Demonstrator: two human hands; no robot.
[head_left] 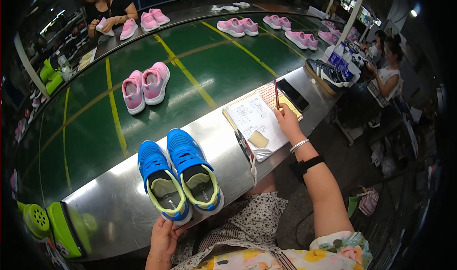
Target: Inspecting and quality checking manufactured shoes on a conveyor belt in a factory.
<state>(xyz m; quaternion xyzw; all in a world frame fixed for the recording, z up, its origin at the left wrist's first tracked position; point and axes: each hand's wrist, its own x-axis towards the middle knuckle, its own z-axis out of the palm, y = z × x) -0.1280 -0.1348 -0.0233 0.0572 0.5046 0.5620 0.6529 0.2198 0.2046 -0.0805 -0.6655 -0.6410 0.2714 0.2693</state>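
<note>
Sneakers [190,170] in blue sit side by side on the metal surface [109,194], toes pointing away from you, heels toward your nearer left hand [163,239], which pinches one heel; your right hand [287,122] grips a pen [276,93].

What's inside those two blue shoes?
In the blue shoes, you can see printed dark grey insoles and lime lining. Their toe ends are covered by the uppers, so I can't tell what, if anything, is in there.
</note>
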